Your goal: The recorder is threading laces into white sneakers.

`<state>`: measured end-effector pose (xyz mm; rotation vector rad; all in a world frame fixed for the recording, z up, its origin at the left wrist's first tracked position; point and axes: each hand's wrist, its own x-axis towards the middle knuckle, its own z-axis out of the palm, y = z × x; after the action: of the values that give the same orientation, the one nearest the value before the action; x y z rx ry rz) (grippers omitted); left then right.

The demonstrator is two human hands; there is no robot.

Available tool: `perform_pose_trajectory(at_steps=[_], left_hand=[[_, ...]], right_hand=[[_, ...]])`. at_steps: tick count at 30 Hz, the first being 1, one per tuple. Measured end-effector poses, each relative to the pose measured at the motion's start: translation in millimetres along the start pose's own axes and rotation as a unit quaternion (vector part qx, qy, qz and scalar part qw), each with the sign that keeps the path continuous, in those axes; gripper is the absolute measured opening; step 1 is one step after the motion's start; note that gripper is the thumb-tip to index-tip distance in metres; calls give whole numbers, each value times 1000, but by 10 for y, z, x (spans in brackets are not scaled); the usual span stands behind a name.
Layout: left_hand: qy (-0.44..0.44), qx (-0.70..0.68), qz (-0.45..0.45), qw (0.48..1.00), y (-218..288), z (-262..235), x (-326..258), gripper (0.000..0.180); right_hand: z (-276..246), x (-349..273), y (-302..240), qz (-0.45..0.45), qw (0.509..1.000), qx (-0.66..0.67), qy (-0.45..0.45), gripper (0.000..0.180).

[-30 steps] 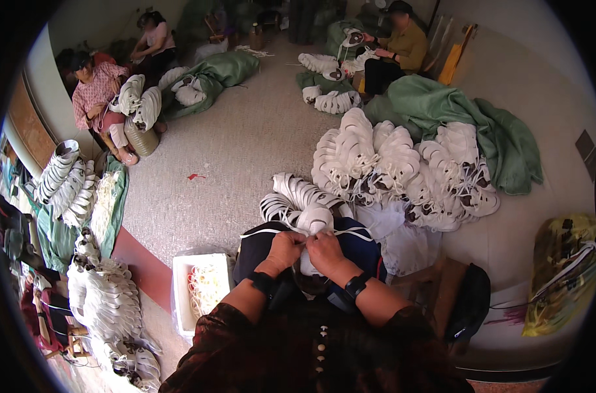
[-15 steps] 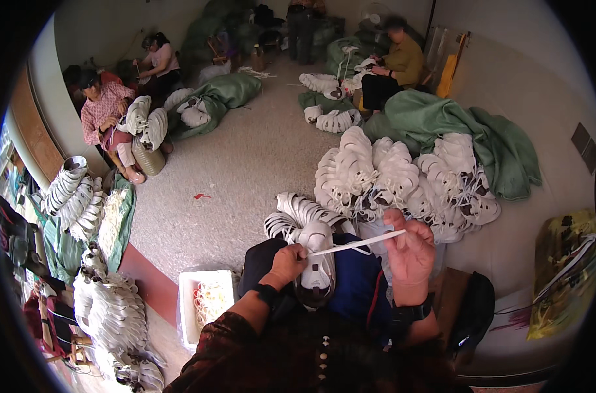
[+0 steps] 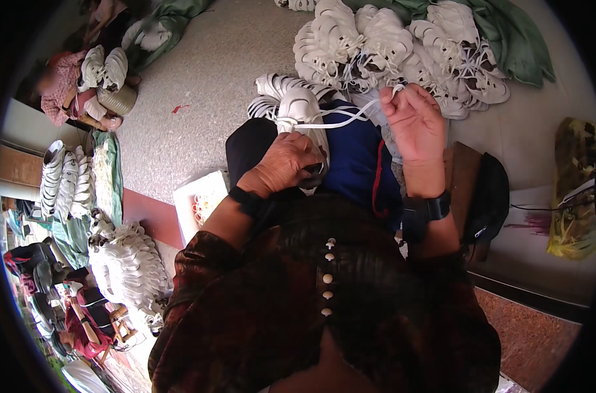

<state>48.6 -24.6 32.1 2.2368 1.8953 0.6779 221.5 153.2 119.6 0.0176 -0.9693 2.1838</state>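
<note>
A white shoe [image 3: 302, 112] lies on my lap, toe pointing away from me. My left hand [image 3: 283, 164] is closed over its near end and holds it down. My right hand [image 3: 412, 124] is raised to the right of the shoe, its fingers pinching a white lace [image 3: 347, 119] that runs taut from the shoe to the fingertips. Under the shoe, a blue cloth [image 3: 353, 160] covers my lap.
A big heap of white shoes [image 3: 389, 49] lies on green cloth [image 3: 507, 39] ahead. A white box [image 3: 203, 200] stands at my left, a black bag [image 3: 487, 196] at my right. More white shoes [image 3: 124, 265] are stacked at left. A person [image 3: 69, 92] sits far left.
My hands, together over the shoe a second ago, have parted: the right one has drawn the lace out to the right and up. The camera has tilted down.
</note>
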Motion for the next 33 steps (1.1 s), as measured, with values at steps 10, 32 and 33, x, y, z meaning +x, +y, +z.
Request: perform_pose_trajectory(at_steps=[10, 32, 33], left_hand=[[11, 94, 192, 977, -119, 256, 192, 13], [408, -266, -38, 873, 405, -621, 253, 3], [392, -365, -84, 840, 408, -607, 234, 4]], right_hand=[[146, -41, 229, 33, 995, -37, 85, 20], [401, -12, 778, 116, 961, -245, -50, 9], [431, -37, 787, 120, 962, -238, -60, 8]])
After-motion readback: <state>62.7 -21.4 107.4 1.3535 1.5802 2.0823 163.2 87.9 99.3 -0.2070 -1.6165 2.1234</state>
